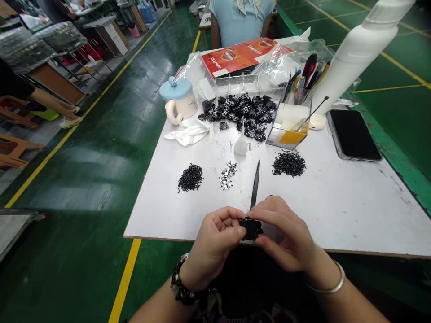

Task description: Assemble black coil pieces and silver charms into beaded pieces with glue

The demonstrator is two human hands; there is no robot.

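A small flat black plastic part [252, 229] is held over the table's near edge. My left hand [220, 233] pinches its left side between thumb and fingers. Fingertips of my right hand [286, 235] rest on its upper edge, with the thumb at its lower right. Just beyond the fingers, a dark pointed tool [255, 184], like tweezers, points away from me; its near end is hidden by my right hand, so I cannot tell whether it is held. Small silver metal pieces [228, 175] lie ahead, between a left pile [190, 177] and a right pile [288, 163] of thin black bent pieces.
A heap of black parts [240, 110] lies farther back, near a small white nozzle bottle [240, 146]. Around them stand a blue-lidded mug [182, 101], crumpled tissue [188, 132], a clear tool holder [290, 121], a tall white bottle [357, 54] and a phone [354, 134]. A person [241, 22] sits opposite.
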